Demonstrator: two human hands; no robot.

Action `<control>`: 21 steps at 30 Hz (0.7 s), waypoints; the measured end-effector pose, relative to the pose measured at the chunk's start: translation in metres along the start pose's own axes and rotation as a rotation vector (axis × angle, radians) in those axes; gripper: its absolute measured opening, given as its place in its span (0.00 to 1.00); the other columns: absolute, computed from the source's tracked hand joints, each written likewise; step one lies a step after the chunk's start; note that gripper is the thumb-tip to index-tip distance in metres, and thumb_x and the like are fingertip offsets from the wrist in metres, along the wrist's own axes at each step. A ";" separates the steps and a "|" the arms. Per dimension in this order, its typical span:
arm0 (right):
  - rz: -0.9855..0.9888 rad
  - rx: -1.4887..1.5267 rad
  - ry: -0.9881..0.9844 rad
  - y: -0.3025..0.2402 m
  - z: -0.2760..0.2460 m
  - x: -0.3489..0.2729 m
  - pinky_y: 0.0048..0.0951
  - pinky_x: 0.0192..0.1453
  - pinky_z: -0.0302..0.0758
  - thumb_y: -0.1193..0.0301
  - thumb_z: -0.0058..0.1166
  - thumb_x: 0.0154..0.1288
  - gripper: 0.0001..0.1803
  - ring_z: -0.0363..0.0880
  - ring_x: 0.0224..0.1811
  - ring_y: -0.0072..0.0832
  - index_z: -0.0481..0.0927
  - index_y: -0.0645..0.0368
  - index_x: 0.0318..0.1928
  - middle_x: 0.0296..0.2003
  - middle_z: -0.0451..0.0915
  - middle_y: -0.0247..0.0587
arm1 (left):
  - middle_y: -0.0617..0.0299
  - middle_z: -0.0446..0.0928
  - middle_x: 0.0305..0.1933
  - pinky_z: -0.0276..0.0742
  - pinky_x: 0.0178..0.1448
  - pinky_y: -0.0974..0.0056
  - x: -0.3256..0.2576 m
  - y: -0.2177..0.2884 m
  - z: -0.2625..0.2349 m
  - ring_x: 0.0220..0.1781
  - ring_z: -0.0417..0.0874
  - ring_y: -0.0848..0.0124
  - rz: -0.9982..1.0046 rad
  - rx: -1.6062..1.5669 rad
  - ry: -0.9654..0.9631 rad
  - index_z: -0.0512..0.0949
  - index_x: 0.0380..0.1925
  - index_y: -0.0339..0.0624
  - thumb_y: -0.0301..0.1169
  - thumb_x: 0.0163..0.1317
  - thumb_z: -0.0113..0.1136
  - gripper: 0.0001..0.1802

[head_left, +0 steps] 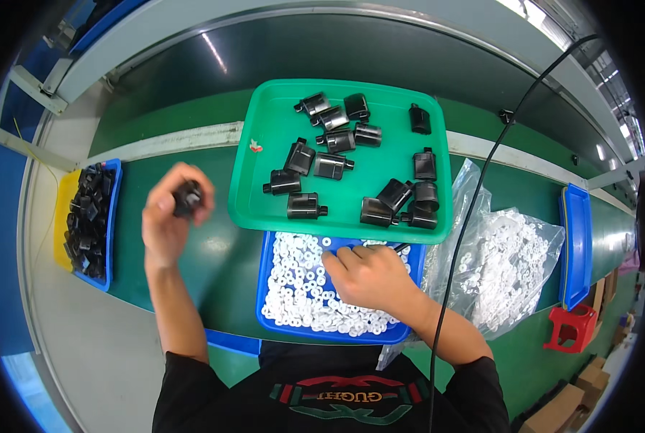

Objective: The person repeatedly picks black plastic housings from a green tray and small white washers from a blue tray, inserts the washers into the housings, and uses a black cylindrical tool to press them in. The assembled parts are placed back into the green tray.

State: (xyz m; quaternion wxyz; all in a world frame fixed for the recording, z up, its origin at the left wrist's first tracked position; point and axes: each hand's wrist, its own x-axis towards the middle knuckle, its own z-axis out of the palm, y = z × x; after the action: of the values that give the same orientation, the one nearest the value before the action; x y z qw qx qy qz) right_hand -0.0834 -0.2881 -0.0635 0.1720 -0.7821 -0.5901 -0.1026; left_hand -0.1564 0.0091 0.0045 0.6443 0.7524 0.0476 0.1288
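Note:
My left hand (169, 215) is raised over the green work surface, closed around a small black plastic part (187, 197). My right hand (368, 274) rests in a blue tray (272, 325) filled with small white rings (301, 285), fingers down among them and curled toward a thin dark tool at the tray's far edge. Just beyond lies a green tray (264, 180) holding several black plastic parts (337, 166), scattered singly.
A blue bin on a yellow one (91, 216) at the left is packed with more black parts. A clear bag (503, 267) of white rings lies to the right, with an empty blue tray (576, 245) and a red stool (571, 328) beyond. A black cable (474, 209) hangs across.

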 end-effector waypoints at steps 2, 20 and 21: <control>0.016 0.000 0.076 0.002 0.003 0.000 0.28 0.19 0.70 0.73 0.56 0.45 0.09 0.76 0.18 0.25 0.79 0.58 0.31 0.18 0.73 0.33 | 0.62 0.75 0.33 0.65 0.32 0.71 0.012 0.004 -0.020 0.29 0.71 0.77 0.001 0.114 0.128 0.76 0.41 0.34 0.52 0.66 0.47 0.28; 0.068 -0.043 0.030 0.006 0.015 -0.008 0.34 0.20 0.75 0.73 0.54 0.49 0.04 0.81 0.20 0.32 0.76 0.57 0.28 0.20 0.77 0.37 | 0.47 0.74 0.53 0.70 0.62 0.51 0.079 -0.100 -0.040 0.56 0.72 0.49 0.070 1.087 0.331 0.76 0.56 0.43 0.38 0.57 0.68 0.27; 0.075 -0.032 0.032 0.005 0.016 -0.009 0.34 0.20 0.75 0.73 0.54 0.49 0.04 0.81 0.20 0.32 0.76 0.57 0.28 0.20 0.77 0.37 | 0.48 0.74 0.53 0.70 0.61 0.51 0.085 -0.101 -0.039 0.56 0.72 0.49 0.070 1.089 0.343 0.76 0.56 0.42 0.38 0.57 0.69 0.27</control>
State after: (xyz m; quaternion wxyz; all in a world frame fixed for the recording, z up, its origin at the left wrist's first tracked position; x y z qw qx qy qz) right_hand -0.0816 -0.2912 -0.0824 0.1725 -0.8047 -0.5557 -0.1180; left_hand -0.0753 0.0829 -0.0784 0.1421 0.9453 0.1861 0.2273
